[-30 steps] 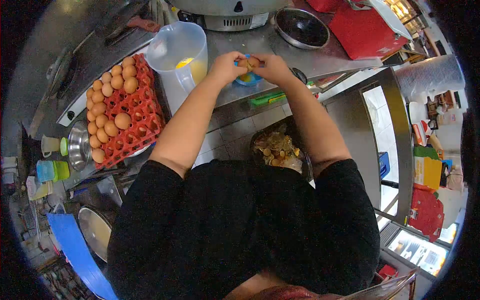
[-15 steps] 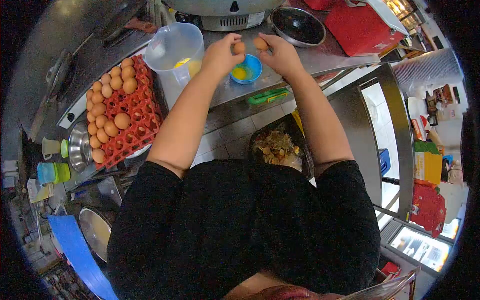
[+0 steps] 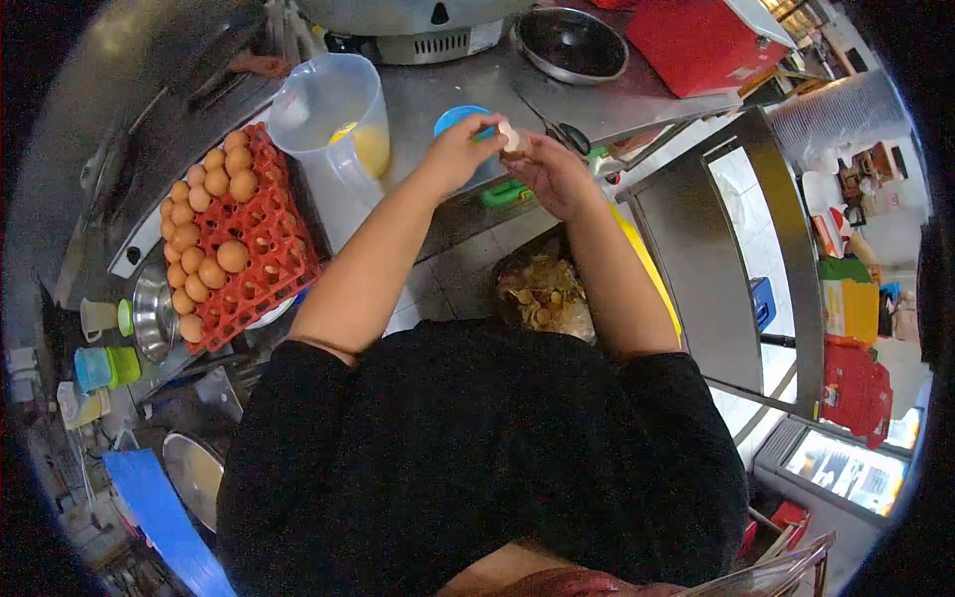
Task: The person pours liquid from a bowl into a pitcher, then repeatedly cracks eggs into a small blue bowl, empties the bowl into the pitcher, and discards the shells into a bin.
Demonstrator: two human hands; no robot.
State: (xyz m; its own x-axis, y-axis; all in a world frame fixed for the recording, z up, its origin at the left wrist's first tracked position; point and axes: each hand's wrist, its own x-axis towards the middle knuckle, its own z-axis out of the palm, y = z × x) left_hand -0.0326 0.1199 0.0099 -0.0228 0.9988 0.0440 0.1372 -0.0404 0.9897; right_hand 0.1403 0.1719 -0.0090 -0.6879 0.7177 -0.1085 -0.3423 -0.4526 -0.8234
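Eggs [image 3: 233, 257] were set in the tray [image 3: 269, 221], left of the jug [image 3: 328, 104]. The bowl [image 3: 460, 113] was placed right of the jug, the pan [image 3: 572, 45] behind. Shells [image 3: 542, 291] were held in the bin [image 3: 545, 242].

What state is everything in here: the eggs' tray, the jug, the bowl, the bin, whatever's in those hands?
Eggshell: broken, held between left hand and right hand.
Red egg tray: partly filled.
Clear jug: uncovered, yellow egg inside.
Blue bowl: partly hidden; contents can't be seen.
Bin: open, shells inside.
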